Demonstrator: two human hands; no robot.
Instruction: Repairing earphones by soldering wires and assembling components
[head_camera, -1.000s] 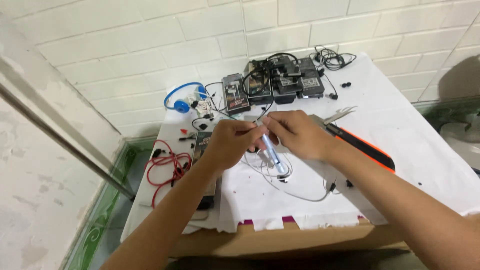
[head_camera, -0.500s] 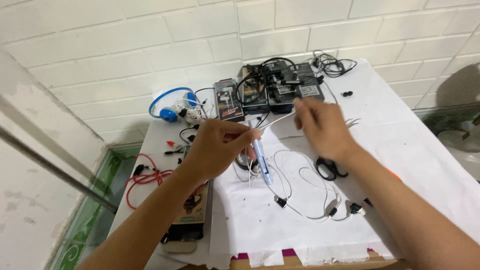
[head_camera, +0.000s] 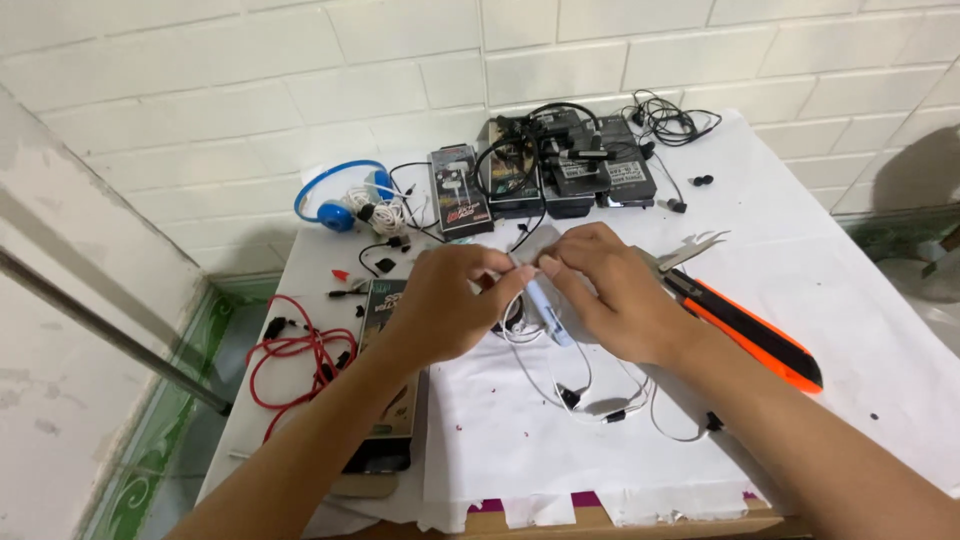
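Note:
My left hand (head_camera: 448, 303) and my right hand (head_camera: 608, 290) meet over the middle of the white-covered table (head_camera: 800, 270). Their fingertips pinch a thin white earphone cable (head_camera: 560, 375) between them. A pale blue pen-shaped tool (head_camera: 547, 311) sticks out below the fingers; which hand holds it I cannot tell. The cable loops down onto the paper, ending in small dark plugs and an earbud.
Orange-and-black pliers (head_camera: 745, 330) lie right of my right hand. Several dark packaged boxes (head_camera: 560, 170) and black cables sit at the back. Blue headphones (head_camera: 340, 200) are at the back left, a red cable (head_camera: 290, 355) at the left edge, a tiled wall behind.
My hands were together, moved apart stretching the cable half a second ago, and have come back together at the table's middle. The view has shifted slightly.

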